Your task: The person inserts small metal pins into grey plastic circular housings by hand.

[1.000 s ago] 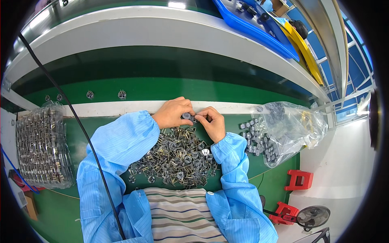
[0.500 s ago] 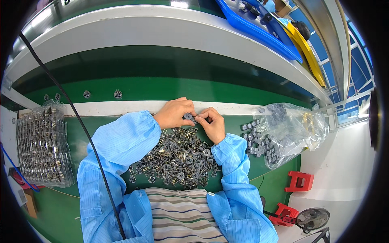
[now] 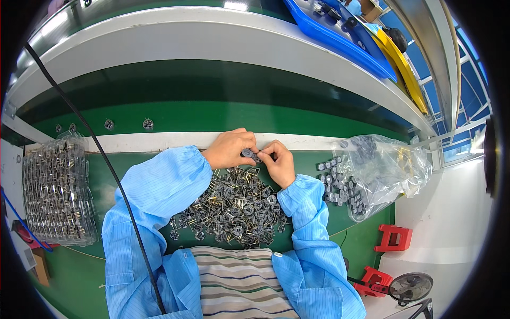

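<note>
Over the far edge of a heap of small grey metal-pinned parts point(image 3: 236, 210), my two hands meet. Between the thumb and fingers of my left hand point(image 3: 229, 150) is a small round grey cap point(image 3: 247, 153), its flat face with a centre mark turned up. My right hand point(image 3: 279, 164) pinches at the cap's right side, thumb and forefinger together on a small dark part point(image 3: 258, 157) mostly covered by the fingertips. Whether the cap and that part are joined cannot be made out.
Stacked clear trays of pinned parts point(image 3: 56, 191) stand at left. Loose grey caps point(image 3: 332, 181) lie by a clear plastic bag point(image 3: 385, 170) at right. Beyond a white rail point(image 3: 175, 140), several parts sit on a green belt point(image 3: 186, 118). A black cable point(image 3: 109, 159) crosses the left side.
The parts on the green belt have shifted a little to the left. Both my hands stay nearly in place, with the cap still between them.
</note>
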Available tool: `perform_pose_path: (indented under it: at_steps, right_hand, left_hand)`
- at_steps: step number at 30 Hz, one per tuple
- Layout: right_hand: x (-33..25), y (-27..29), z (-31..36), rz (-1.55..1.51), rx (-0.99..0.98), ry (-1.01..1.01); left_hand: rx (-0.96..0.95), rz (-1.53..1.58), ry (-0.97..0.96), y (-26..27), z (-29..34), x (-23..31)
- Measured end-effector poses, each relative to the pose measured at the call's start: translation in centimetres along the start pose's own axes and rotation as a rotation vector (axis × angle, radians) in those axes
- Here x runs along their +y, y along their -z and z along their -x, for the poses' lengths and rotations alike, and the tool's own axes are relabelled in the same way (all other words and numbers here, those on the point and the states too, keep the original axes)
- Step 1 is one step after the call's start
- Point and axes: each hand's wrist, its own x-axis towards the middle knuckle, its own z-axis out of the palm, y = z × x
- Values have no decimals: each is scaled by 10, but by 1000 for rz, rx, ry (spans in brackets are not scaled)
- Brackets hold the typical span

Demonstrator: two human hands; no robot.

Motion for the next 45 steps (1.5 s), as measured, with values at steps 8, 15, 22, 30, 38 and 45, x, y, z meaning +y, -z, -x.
perform_pose_path:
  at_steps: [8, 15, 22, 30, 38, 45]
  right_hand:
    - [1, 3, 3, -138, 5, -92]
    - [-12, -2, 2, 125, 50, 133]
    - [-18, -1, 1, 266, -1, 189]
    - [-17, -1, 2, 277, -12, 187]
    - [-11, 30, 10, -99, -142, -101]
    - [-39, 75, 60, 433, -63, 121]
  left_hand:
    - [-9, 5, 21, -1, -1, -2]
    - [2, 9, 9, -3, -1, -2]
    - [3, 15, 1, -3, 0, -3]
    - [-10, 48, 32, -3, 0, -3]
    - [7, 233, 131, 4, -2, 0]
    - [314, -157, 417, 49, 4, -47]
